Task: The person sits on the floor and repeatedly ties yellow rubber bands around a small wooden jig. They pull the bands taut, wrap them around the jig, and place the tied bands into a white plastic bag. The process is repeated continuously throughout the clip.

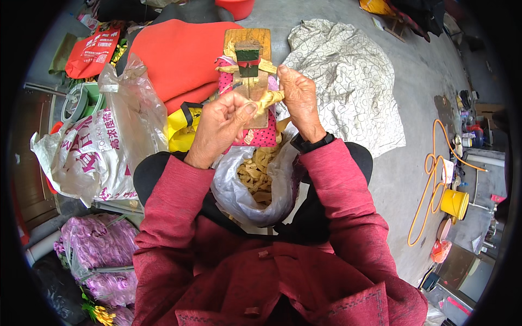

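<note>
My left hand [222, 126] pinches one end of a twisted straw-coloured strip [270, 98], which looks like dried plant fibre or husk. The other end is gripped by my right hand [299, 98], with a dark band at its wrist. Just beyond the strip rises a dark green wooden block [248, 61] with a red band around it. It stands on a wooden board [263, 36], and flat pale strips lie across near the block. Pink dotted cloth [267, 137] wraps part of the board. Between my knees a plastic bag [226, 195] holds many loose strips [257, 173].
Left are a red-orange cloth [179, 53], a yellow bag [177, 126], a printed woven sack [89, 150] and purple artificial flowers [98, 244] in plastic. A patterned white cloth [342, 81] covers floor to the right. Farther right lie an orange hose [428, 195] and a yellow bucket [454, 203].
</note>
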`<action>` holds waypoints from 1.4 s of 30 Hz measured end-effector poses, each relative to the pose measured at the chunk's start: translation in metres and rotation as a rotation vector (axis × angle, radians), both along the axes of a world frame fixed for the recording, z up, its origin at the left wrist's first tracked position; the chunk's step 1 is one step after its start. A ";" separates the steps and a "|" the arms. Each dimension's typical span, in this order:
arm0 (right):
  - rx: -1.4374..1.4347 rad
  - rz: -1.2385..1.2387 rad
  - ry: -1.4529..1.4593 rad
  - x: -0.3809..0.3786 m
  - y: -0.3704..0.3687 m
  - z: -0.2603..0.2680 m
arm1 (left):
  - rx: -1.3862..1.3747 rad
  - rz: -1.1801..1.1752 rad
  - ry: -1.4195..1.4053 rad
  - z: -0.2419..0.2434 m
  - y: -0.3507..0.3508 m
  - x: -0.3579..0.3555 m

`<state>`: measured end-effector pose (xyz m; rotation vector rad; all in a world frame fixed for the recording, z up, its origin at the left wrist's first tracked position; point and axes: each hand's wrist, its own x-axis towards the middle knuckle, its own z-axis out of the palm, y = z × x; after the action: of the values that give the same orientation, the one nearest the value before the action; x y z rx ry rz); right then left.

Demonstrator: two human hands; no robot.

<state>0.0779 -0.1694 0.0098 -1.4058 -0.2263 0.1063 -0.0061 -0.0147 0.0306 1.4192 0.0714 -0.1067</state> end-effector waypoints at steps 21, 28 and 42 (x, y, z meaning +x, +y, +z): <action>-0.289 0.203 -0.185 -0.011 -0.007 0.000 | 0.217 -0.013 -0.323 -0.012 -0.004 -0.005; -0.115 0.375 -0.022 -0.007 -0.012 -0.001 | 0.533 0.134 -0.469 -0.003 0.001 -0.001; 0.194 0.797 0.316 -0.019 -0.010 0.021 | 0.604 -0.057 -0.486 0.000 0.008 -0.007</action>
<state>0.0593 -0.1793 0.0304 -1.0189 -0.5082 0.9305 -0.0133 -0.0069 0.0305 2.0132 -0.3669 0.2346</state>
